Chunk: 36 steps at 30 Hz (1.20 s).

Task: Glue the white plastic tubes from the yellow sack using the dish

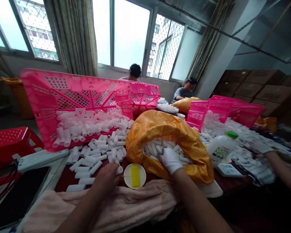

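Observation:
My left hand (108, 177), bare, is closed beside a small round plate (126, 183), and a short white tube (119, 170) shows at its fingertips. A thin stick reaches from near those fingers toward a yellow rectangular pad (135, 176) on the plate. In a white glove, my right hand (170, 160) dips into the mouth of an orange woven sack (199, 152). Its fingers are bent among the white tubes (151, 148) inside; what they pinch is hidden. Many loose white tubes (87, 161) lie left of the sack.
A pink crate (41, 106) lies tipped at the left, with tubes spilling from it. A pinkish towel (135, 205) covers the front edge. To the right are a green-capped bottle (221, 147), a white box (230, 170) and a co-worker's arm (282, 168). Two people sit farther back.

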### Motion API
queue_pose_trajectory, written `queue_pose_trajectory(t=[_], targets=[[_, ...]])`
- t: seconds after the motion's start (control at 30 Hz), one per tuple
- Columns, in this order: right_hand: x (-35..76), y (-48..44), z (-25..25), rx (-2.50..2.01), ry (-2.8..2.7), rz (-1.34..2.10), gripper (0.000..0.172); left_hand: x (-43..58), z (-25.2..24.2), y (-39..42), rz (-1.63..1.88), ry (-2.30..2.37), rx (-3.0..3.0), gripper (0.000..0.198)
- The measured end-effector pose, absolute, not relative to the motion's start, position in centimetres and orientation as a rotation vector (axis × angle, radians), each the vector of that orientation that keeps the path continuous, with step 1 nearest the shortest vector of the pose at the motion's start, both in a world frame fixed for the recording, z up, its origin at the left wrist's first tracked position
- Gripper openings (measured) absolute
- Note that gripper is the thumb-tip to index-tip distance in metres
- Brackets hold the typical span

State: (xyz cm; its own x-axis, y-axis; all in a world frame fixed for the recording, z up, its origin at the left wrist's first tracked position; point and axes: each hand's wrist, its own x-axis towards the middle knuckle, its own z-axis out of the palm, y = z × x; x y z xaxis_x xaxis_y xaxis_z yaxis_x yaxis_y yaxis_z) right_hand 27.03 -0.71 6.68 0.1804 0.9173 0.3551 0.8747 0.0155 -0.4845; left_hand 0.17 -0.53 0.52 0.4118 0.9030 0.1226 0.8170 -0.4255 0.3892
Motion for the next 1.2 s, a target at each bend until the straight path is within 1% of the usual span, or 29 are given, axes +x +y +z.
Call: queue_pose_trajectory(t=[0.07,0.13,0.2,0.23,0.47,0.63,0.73,0.9,1.03,1.13,1.2], targets=[[26.6,-2.2,5.9,-1.778,-1.711,0.116,0.026,-0.1,-0.1,-0.6,0.433,1.483,2.398,0.009],[25.8,-3.8,4.9,-1.575,-1.830,0.325,0.029,-0.3,-0.5,-0.6,0.401,1.479,2.352,0.010],[24.7,-4.6,3.7,-1.366,-1.961,0.556,0.030,-0.2,-0.5,-0.5,0.366,1.481,2.301,0.013],[24.2,-4.6,3.1,-1.308,-1.998,0.610,0.029,-0.1,-0.5,-0.5,0.344,1.480,2.282,0.015],[21.8,-0.8,0.0,-1.320,-1.970,0.467,0.024,0.4,-0.9,-0.2,0.274,1.536,2.298,0.017],[21.5,-0.6,-1.2,-1.274,-1.945,0.456,0.024,0.4,-0.8,-0.2,0.271,1.529,2.307,0.016],[21.6,-0.9,-1.7,-1.315,-1.876,0.471,0.023,0.4,-0.8,-0.3,0.277,1.535,2.303,0.016],[22.0,-1.0,-2.0,-1.233,-1.875,0.476,0.021,0.3,-1.0,-0.1,0.311,1.523,2.324,0.017],[22.2,-1.1,-2.4,-1.284,-1.844,0.477,0.021,0.1,-1.1,0.0,0.333,1.510,2.327,0.015],[22.2,-1.1,-2.6,-1.237,-1.845,0.481,0.018,0.0,-1.2,0.1,0.356,1.504,2.331,0.015],[22.2,-1.2,-2.6,-1.211,-1.817,0.477,0.020,0.0,-1.3,0.2,0.362,1.500,2.332,0.015]])
